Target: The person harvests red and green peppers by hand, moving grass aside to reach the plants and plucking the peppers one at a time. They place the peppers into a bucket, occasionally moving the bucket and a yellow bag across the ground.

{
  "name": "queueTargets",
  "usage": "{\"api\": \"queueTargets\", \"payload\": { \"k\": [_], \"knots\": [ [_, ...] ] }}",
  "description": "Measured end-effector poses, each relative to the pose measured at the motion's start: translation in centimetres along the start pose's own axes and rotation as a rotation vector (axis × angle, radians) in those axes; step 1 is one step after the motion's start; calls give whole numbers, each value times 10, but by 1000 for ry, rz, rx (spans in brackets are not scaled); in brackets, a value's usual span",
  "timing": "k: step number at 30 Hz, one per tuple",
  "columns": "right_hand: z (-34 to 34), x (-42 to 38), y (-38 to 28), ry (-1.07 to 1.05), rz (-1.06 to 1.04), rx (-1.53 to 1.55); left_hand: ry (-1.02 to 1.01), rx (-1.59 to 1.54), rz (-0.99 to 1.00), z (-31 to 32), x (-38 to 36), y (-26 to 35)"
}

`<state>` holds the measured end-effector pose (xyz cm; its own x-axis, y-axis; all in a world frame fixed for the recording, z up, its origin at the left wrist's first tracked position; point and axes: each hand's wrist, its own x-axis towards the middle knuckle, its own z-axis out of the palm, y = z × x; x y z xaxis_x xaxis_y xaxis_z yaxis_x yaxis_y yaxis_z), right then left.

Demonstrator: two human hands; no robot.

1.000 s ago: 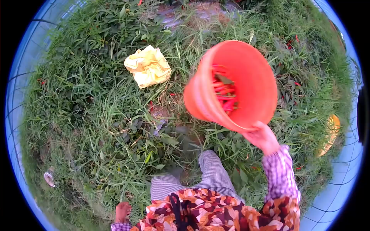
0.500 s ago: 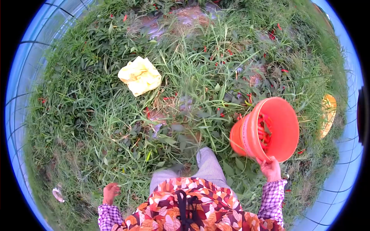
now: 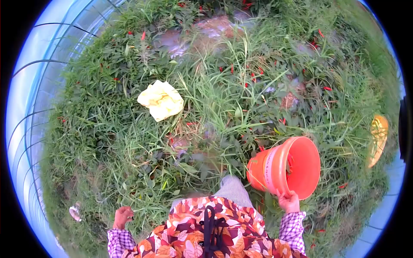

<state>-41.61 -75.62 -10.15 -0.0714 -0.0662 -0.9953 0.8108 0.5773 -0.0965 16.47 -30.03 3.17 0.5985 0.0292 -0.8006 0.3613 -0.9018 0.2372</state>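
Observation:
My right hand (image 3: 289,201) grips the near rim of an orange-red bucket (image 3: 269,171). The bucket is tipped on its side, with its mouth facing right; red chili peppers (image 3: 290,164) show inside, partly hidden by the wall. Away to the left, my left hand (image 3: 123,216) hangs over the grass with its fingers curled, and nothing shows in it. Both wrists have purple checked sleeves. A crumpled pale yellow bag (image 3: 161,101) lies on the plants ahead of me.
Pepper plants with red peppers (image 3: 327,88) stand among tall grass (image 3: 223,99). Sheeting (image 3: 208,28) shows on the ground between them. A yellow object (image 3: 378,139) lies at the far right, a small white one (image 3: 75,212) at the left. Blue-tinted plastic walls with hoops (image 3: 32,107) curve around.
My right hand has swung the bucket left and nearer my body, turning its mouth more to the right so fewer peppers show. The ground has shifted down in view. My left hand has barely moved.

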Motion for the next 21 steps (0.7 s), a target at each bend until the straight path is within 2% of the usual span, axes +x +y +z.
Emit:
{"api": "queueTargets", "payload": {
  "k": [4, 9, 14, 17, 21],
  "knots": [
    [24, 13, -11, -9, 20, -1, 9, -20, 50, 13, -39, 43],
    [39, 9, -16, 36, 50, -19, -5, -39, 37, 14, -63, 48],
    [42, 4, -11, 27, 52, -26, -1, -13, -35, 9, -57, 43],
    [48, 8, -14, 15, 130, -1, 13, 7, -32, 15, -37, 46],
    [53, 3, 1, -105, 5, -105, -54, 31, -6, 32, -9, 77]
  ]
}}
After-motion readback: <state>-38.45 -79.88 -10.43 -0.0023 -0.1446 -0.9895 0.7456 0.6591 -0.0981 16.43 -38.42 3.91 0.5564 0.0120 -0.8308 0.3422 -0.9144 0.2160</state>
